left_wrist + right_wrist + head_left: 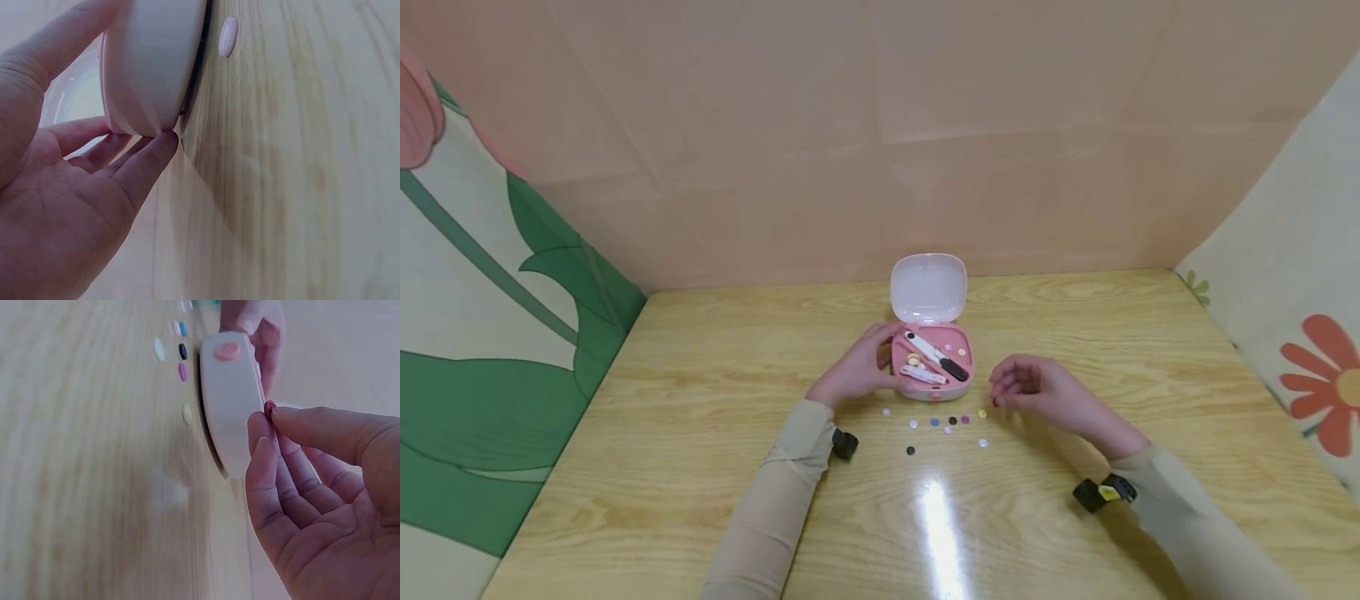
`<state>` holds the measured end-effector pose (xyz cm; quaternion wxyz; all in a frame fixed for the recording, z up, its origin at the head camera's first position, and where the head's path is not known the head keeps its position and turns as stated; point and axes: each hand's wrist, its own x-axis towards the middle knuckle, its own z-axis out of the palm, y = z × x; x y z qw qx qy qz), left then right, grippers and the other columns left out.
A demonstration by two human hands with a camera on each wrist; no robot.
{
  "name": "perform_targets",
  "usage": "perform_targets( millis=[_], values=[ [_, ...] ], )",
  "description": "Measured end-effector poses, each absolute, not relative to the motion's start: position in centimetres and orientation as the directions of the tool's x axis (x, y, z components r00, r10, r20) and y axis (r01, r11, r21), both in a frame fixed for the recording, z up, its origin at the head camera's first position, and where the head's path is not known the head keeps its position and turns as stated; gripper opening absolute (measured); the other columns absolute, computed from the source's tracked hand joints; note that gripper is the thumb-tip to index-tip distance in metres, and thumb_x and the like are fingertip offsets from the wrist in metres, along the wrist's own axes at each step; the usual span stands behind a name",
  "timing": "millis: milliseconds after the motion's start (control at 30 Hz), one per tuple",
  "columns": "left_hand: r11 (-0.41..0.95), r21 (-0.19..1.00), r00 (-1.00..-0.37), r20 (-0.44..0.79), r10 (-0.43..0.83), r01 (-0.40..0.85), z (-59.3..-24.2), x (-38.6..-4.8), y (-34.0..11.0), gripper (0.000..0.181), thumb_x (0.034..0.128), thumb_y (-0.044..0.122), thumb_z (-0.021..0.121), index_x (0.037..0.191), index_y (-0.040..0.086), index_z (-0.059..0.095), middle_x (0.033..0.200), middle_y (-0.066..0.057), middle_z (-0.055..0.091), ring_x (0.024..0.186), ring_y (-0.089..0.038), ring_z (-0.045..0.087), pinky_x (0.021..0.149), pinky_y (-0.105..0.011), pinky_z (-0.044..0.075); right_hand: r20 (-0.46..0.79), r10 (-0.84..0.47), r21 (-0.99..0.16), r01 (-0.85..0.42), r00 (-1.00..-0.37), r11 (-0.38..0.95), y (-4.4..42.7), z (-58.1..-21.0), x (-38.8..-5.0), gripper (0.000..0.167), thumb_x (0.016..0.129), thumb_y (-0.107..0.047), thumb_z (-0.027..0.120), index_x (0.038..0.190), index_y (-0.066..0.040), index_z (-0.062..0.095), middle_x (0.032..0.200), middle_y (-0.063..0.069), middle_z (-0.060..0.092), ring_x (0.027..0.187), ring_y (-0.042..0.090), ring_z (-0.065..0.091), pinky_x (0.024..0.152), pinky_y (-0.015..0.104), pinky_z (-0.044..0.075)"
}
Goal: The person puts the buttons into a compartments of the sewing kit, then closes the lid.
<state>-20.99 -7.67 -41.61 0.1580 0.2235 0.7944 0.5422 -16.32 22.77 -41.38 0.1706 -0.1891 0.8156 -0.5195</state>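
Note:
A small pink sewing box (932,392) stands on the table with its pale lid (928,287) raised at the back. In it lie a white tool with a black end (936,356), a rolled pale strip with markings (922,374), a yellowish round item (913,360) and a few buttons. My left hand (859,364) holds the box at its left side, thumb in front and fingers farther back. Just right of the box, my right hand (1033,387) pinches a dark red button (269,410) between thumb and index finger, above the table.
Several loose buttons lie in front of the box, among them a yellow one (982,414), a purple one (966,420), a blue one (935,422) and a black one (911,451). Behind the wooden table (737,333) hangs a pinkish cloth (760,167).

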Motion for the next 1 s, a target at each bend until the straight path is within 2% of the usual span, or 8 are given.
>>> perform_targets(
  millis=[200,500,1000],
  values=[
    [0.298,0.941,-0.850,-0.023,0.526,0.159,-41.6,-21.2,-7.6,0.093,0.0716,0.000,0.082,0.149,0.005,0.030,0.142,-0.013,0.034,0.134,-0.028,0.034,0.112,-0.036,0.033,-0.077,-0.446,-0.922,-0.107,-0.892,0.373,22.6,-41.0,-17.4,0.025,0.088,0.005,0.063,0.110,0.011,0.054,0.097,0.018,0.064,0.090,0.027,0.064,0.078,0.030,0.059],
    [0.300,0.939,-0.850,-0.017,0.526,0.167,-43.5,-22.2,-8.0,0.097,0.0686,0.011,0.086,0.149,0.016,0.032,0.140,-0.004,0.036,0.131,-0.021,0.037,0.108,-0.026,0.036,-0.103,-0.381,-0.921,-0.057,-0.919,0.386,22.2,-40.6,-18.6,0.030,0.088,0.001,0.065,0.114,0.010,0.053,0.101,0.019,0.064,0.092,0.027,0.064,0.081,0.033,0.058],
    [0.294,0.939,-0.848,-0.005,0.530,0.178,-43.6,-22.3,-7.9,0.096,0.0684,0.011,0.085,0.149,0.014,0.033,0.141,-0.002,0.036,0.132,-0.020,0.036,0.107,-0.023,0.037,-0.064,-0.340,-0.915,-0.081,-0.938,0.395,21.2,-40.5,-20.5,0.030,0.088,-0.002,0.067,0.114,0.007,0.055,0.103,0.018,0.065,0.094,0.025,0.064,0.081,0.033,0.058]
  ],
)
